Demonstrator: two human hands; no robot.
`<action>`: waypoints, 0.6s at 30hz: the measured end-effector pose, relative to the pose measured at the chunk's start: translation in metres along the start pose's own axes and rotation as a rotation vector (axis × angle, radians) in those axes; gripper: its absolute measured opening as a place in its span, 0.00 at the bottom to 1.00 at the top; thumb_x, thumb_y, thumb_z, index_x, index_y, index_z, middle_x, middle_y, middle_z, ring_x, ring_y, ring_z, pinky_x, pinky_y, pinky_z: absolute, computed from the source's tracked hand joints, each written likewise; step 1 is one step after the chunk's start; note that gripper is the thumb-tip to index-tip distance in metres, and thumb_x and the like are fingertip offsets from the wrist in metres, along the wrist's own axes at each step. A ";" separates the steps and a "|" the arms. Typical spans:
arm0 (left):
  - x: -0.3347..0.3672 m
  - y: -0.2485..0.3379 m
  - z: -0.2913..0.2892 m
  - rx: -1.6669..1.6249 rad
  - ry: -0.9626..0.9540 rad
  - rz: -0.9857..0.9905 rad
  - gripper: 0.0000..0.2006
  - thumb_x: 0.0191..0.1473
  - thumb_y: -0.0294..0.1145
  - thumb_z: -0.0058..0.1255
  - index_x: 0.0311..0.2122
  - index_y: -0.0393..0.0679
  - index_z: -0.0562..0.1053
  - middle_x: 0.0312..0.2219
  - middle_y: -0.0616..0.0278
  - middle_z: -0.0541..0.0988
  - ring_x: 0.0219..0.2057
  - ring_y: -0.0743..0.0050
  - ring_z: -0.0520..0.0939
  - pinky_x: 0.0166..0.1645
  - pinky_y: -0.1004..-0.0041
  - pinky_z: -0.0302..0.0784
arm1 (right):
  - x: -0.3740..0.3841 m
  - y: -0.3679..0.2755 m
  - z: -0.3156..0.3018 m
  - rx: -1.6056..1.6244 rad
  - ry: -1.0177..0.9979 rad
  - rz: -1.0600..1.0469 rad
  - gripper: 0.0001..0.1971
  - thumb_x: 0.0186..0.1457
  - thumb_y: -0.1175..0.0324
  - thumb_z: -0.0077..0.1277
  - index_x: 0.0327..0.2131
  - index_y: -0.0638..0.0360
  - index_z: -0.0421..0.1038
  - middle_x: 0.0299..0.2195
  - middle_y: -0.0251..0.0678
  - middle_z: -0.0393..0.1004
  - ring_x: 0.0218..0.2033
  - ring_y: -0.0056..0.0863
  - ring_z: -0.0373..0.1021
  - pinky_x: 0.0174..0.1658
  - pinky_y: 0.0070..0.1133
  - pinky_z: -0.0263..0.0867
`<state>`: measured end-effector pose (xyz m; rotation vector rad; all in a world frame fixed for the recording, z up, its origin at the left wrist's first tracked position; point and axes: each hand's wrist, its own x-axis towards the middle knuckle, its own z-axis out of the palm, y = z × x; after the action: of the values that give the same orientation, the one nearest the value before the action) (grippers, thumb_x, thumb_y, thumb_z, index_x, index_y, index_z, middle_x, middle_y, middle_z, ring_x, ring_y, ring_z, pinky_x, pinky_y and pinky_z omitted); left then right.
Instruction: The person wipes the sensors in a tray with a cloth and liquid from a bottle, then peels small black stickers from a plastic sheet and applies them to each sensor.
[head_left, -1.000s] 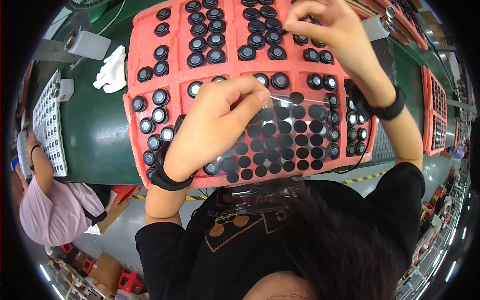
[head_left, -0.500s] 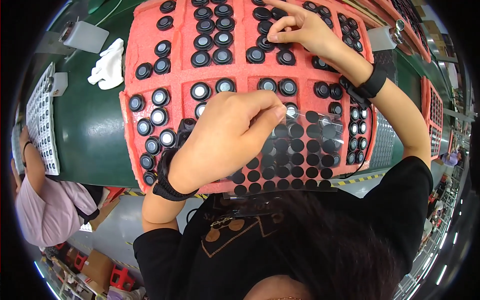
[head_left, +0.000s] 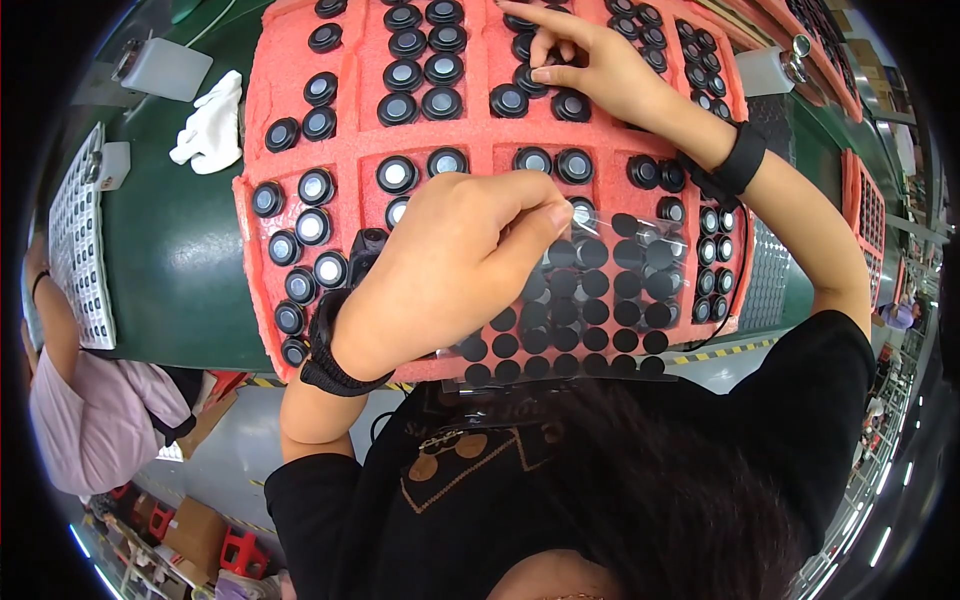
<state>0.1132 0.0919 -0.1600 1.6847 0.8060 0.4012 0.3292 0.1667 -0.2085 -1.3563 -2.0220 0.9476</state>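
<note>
My left hand (head_left: 455,265) is closed, thumb and forefinger pinching the upper edge of a clear sheet of round black stickers (head_left: 596,312). This sheet hangs over the near part of a pink foam tray (head_left: 430,143), and parts in the tray show through it. Farther off, my right hand (head_left: 610,70) has its forefinger stretched out and its other fingers curled, with a gap to the thumb. Its thumb tip touches or hovers just over a black round part (head_left: 524,78) in the tray. Several similar parts with pale grey centres (head_left: 398,174) sit in the tray's compartments.
A white glove (head_left: 212,124) and a translucent bottle (head_left: 168,69) lie on the green table (head_left: 175,230) at the left. Another bottle (head_left: 765,73) is beyond the tray's right side. A co-worker (head_left: 105,410) is at the left beside a white tray of small parts (head_left: 82,250).
My right forefinger has swung left and now stretches farther out, while the thumb stays by the same part. My left hand still holds the sticker sheet. The view has shifted slightly.
</note>
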 end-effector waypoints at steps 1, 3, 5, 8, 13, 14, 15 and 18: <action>-0.001 0.001 0.000 0.000 -0.002 0.001 0.08 0.54 0.28 0.42 0.29 0.34 0.70 0.19 0.66 0.72 0.19 0.85 0.65 0.25 0.82 0.62 | 0.000 0.001 0.001 -0.120 0.054 -0.094 0.31 0.44 0.77 0.54 0.54 0.55 0.58 0.23 0.27 0.69 0.23 0.12 0.62 0.32 0.11 0.59; 0.000 0.002 -0.001 -0.007 -0.009 -0.017 0.08 0.54 0.28 0.42 0.29 0.34 0.70 0.18 0.66 0.72 0.19 0.85 0.65 0.25 0.82 0.61 | 0.002 0.010 -0.001 -0.245 0.116 -0.189 0.29 0.44 0.77 0.55 0.52 0.55 0.59 0.23 0.27 0.68 0.24 0.12 0.62 0.33 0.11 0.59; 0.000 0.004 -0.002 -0.008 -0.010 -0.022 0.09 0.54 0.28 0.42 0.29 0.34 0.70 0.18 0.67 0.72 0.19 0.86 0.65 0.25 0.82 0.61 | 0.005 0.025 -0.008 -0.001 0.023 0.031 0.26 0.44 0.76 0.55 0.49 0.56 0.62 0.24 0.27 0.68 0.25 0.14 0.62 0.33 0.12 0.60; 0.000 0.004 -0.002 0.005 -0.020 -0.040 0.09 0.54 0.29 0.41 0.29 0.34 0.70 0.18 0.67 0.72 0.19 0.86 0.65 0.24 0.82 0.61 | 0.000 0.035 -0.023 0.122 -0.026 0.165 0.17 0.45 0.75 0.55 0.41 0.59 0.66 0.26 0.28 0.68 0.28 0.16 0.64 0.36 0.14 0.60; 0.000 0.005 -0.002 0.020 -0.029 -0.036 0.09 0.54 0.29 0.41 0.29 0.34 0.70 0.19 0.66 0.72 0.20 0.86 0.66 0.25 0.82 0.62 | -0.009 0.043 -0.037 0.161 -0.064 0.220 0.06 0.47 0.73 0.53 0.29 0.65 0.73 0.30 0.29 0.70 0.34 0.18 0.66 0.40 0.14 0.60; 0.000 0.004 -0.002 0.018 -0.028 -0.037 0.09 0.54 0.29 0.41 0.29 0.34 0.70 0.19 0.66 0.72 0.20 0.85 0.66 0.26 0.82 0.62 | -0.009 0.043 -0.037 0.181 -0.084 0.219 0.06 0.47 0.72 0.53 0.29 0.65 0.74 0.31 0.29 0.70 0.34 0.18 0.66 0.40 0.14 0.60; 0.001 0.002 -0.002 0.016 -0.027 -0.038 0.09 0.54 0.29 0.41 0.29 0.34 0.70 0.19 0.66 0.73 0.21 0.85 0.67 0.27 0.82 0.63 | -0.009 0.042 -0.038 0.180 -0.084 0.219 0.06 0.47 0.72 0.53 0.29 0.65 0.74 0.31 0.29 0.70 0.34 0.18 0.66 0.40 0.14 0.60; 0.001 0.002 -0.002 0.013 -0.030 -0.046 0.09 0.54 0.29 0.41 0.29 0.34 0.70 0.20 0.65 0.73 0.22 0.84 0.68 0.28 0.82 0.64 | -0.011 0.036 -0.035 0.136 -0.076 0.196 0.06 0.47 0.73 0.53 0.29 0.66 0.74 0.30 0.30 0.70 0.34 0.19 0.67 0.40 0.15 0.61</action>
<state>0.1136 0.0937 -0.1576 1.6773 0.8251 0.3389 0.3798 0.1753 -0.2158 -1.4829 -1.8661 1.2172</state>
